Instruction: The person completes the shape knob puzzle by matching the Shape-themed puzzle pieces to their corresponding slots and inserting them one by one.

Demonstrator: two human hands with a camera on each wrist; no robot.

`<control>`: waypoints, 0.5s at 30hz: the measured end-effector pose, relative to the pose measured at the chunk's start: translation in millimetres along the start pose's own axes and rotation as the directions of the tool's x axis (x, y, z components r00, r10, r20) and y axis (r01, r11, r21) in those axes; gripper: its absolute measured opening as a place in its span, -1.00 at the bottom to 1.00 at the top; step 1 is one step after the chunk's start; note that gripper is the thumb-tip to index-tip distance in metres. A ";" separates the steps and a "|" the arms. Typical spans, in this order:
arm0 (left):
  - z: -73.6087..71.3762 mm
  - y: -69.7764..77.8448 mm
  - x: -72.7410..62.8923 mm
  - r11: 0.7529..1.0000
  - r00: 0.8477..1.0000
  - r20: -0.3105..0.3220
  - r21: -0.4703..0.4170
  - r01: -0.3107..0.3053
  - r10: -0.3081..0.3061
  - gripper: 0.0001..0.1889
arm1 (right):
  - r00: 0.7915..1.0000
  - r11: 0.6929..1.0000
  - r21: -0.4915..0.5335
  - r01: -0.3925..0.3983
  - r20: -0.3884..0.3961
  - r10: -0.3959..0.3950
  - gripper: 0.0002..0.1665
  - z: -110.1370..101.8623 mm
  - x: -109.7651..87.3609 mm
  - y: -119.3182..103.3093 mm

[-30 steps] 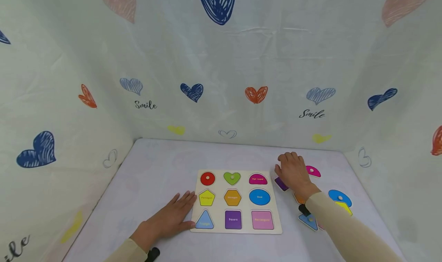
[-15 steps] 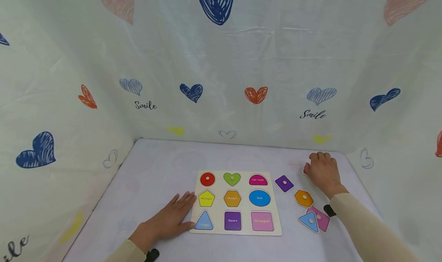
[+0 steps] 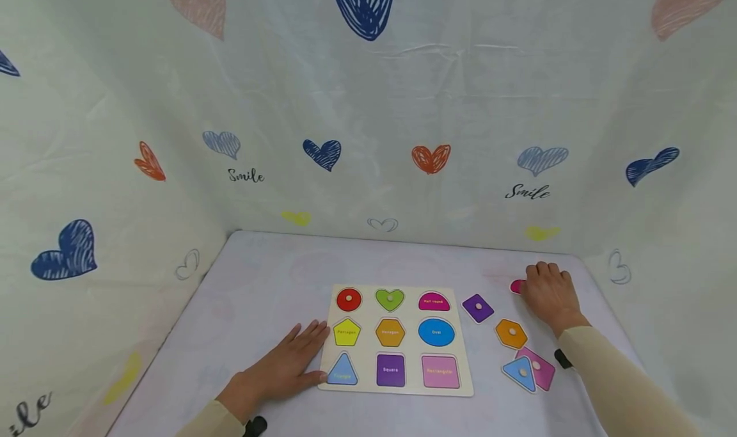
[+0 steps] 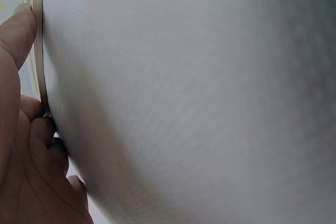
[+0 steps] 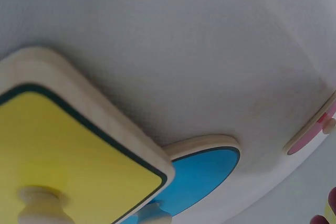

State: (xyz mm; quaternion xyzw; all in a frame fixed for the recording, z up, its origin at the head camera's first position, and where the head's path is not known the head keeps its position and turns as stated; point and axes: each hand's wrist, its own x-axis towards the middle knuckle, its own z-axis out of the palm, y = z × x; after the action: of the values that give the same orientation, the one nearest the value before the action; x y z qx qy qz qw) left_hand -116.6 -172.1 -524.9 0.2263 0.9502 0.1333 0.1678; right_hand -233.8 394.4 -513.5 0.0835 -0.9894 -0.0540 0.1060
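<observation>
My left hand (image 3: 285, 366) lies with fingers extended at the left edge of a puzzle board (image 3: 363, 360). In the left wrist view its thumb (image 4: 20, 32) touches the board's edge. At the far right, my right hand (image 3: 549, 299) partly covers a magenta half-round piece (image 3: 516, 286). The right wrist view shows fingertips (image 5: 332, 205) at the lower right, apart from the half-round piece (image 5: 310, 137) and its knob. Nearer that camera are a yellow knobbed piece (image 5: 79, 150) and a blue one (image 5: 207, 169), hidden from the head view by the right hand and arm.
Right of the board lie a purple square piece (image 3: 478, 308), an orange hexagon piece (image 3: 511, 334), and a blue triangle piece (image 3: 521, 372) overlapping a pink rectangle piece (image 3: 546, 370). A red circle (image 3: 348, 299) and a green heart (image 3: 389, 299) with knobs sit in the board.
My right hand has moved right, from beside the purple square to the half-round piece, uncovering the orange hexagon and pink rectangle. The left hand has stayed at the board.
</observation>
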 end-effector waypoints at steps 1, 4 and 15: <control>0.5 -0.3 0.3 1.000 1.000 0.002 0.001 0.002 -0.002 0.00 | 1.000 1.000 -0.005 0.005 0.003 -0.005 -0.51 0.6 -0.7 0.3; 2.1 -1.3 1.1 1.000 1.000 0.004 -0.001 0.003 -0.003 0.01 | 1.000 1.000 -0.018 0.017 0.012 -0.017 -0.49 3.6 -2.8 1.3; 0.2 -0.3 0.2 1.000 1.000 -0.001 0.012 0.004 -0.004 0.00 | 0.999 0.999 0.046 -0.002 0.033 0.000 -0.55 15.7 -7.6 7.6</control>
State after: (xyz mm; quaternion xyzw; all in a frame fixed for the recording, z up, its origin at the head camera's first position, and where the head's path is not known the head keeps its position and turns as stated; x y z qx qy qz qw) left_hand -116.8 -172.2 -525.2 0.2254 0.9514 0.1276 0.1662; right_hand -231.1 404.6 -529.4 0.0846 -0.9920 -0.0327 0.0878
